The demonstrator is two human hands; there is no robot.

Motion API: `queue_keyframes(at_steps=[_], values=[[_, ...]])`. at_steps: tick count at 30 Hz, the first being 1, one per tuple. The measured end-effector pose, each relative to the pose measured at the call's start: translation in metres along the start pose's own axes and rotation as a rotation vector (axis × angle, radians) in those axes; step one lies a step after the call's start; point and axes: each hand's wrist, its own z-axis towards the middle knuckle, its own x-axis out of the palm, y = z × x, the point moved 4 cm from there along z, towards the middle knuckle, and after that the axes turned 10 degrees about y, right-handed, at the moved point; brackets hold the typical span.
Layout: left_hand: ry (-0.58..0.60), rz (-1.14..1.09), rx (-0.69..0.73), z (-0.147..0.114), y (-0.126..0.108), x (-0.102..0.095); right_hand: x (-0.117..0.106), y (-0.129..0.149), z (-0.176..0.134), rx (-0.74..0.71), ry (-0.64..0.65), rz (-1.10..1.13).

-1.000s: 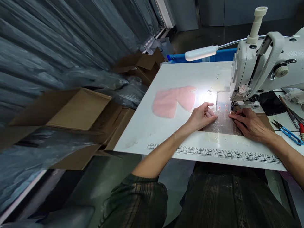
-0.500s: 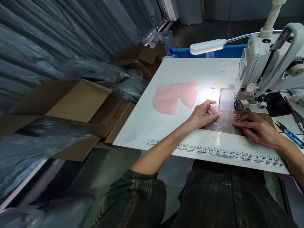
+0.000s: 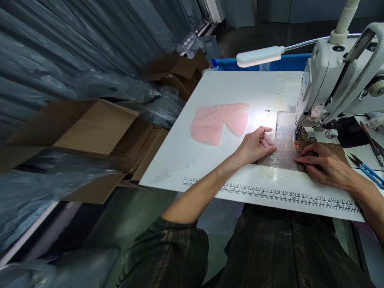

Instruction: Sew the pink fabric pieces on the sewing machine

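A thin see-through sheet (image 3: pixel 283 158) lies at the sewing machine's (image 3: pixel 325 76) needle area, over a brown flat piece (image 3: pixel 333 149). Small red marks show on it and beside it. At its left edge rests my left hand (image 3: pixel 259 144), its fingers loosely curled and apart from the thumb, whose tip is at the sheet. My right hand (image 3: pixel 325 164) lies to the right, index finger stretched onto the sheet's right side and the other fingers partly bent over the brown piece. The fingers hide whether either hand pinches the sheet's edge.
Flat pink fabric (image 3: pixel 220 122) lies on the white tabletop (image 3: pixel 177 156), left of my hands. Blue thread snips (image 3: pixel 367 170) and a black flat object (image 3: pixel 349 132) are at the right. A lamp (image 3: pixel 259 56) hangs above. Open cardboard boxes (image 3: pixel 99 128) stand beyond the table's left edge.
The view has shifted slightly. Both hands and the sheet stay in nearly the same place; the right hand's fingers have shifted a little.
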Motion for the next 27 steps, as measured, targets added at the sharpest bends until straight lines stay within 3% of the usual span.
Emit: queue_keyframes(at_steps=[9, 14, 27], values=[[-0.011, -0.012, 0.009, -0.001, 0.000, 0.001, -0.002, -0.008, -0.001, 0.147, -0.062, 0.073], [-0.050, -0.090, -0.011, 0.001, 0.001, 0.001, 0.004, -0.006, 0.001, 0.179, -0.019, 0.030], [-0.033, -0.250, -0.093, 0.004, 0.002, -0.002, 0.012, -0.008, 0.000, 0.157, -0.049, -0.037]])
